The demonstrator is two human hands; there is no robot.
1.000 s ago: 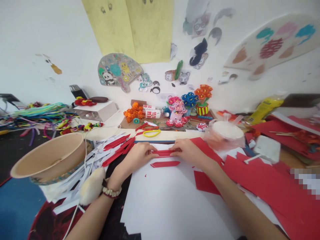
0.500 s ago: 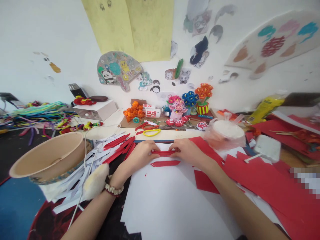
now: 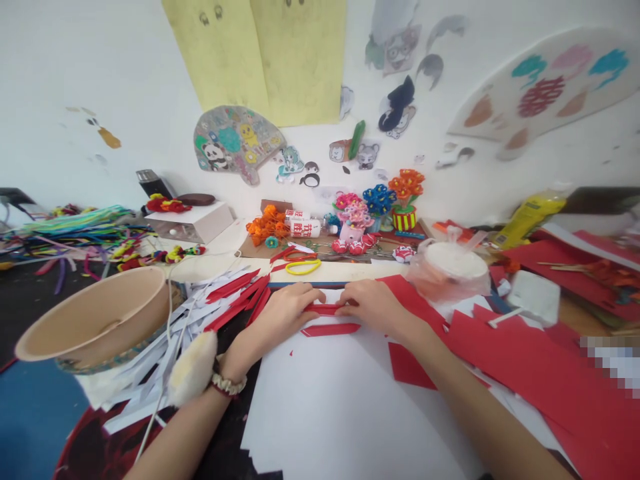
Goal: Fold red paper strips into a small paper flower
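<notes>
Both hands meet over the far part of a stack of white paper (image 3: pixel 345 400), pinching a narrow red paper strip (image 3: pixel 324 309) between them. The strip's left end is in the fingers of my left hand (image 3: pixel 293 308), its right end in those of my right hand (image 3: pixel 373 307). Just nearer to me, a second red strip with pointed ends (image 3: pixel 331 329) lies flat on the white sheets. A tiny red scrap (image 3: pixel 291 353) rests to its left. Under my right forearm, part of a red paper piece (image 3: pixel 410 365) sticks out.
At the left stand a beige bowl (image 3: pixel 95 320) and a pile of white and red paper strips (image 3: pixel 200 313). Yellow-handled scissors (image 3: pixel 303 267) lie beyond my hands. On the right are large red sheets (image 3: pixel 540 373) and a lidded cup in a plastic bag (image 3: pixel 453 263).
My fingers have shifted slightly along the held red strip, and it looks narrower now. The lower strip stays in place on the white paper.
</notes>
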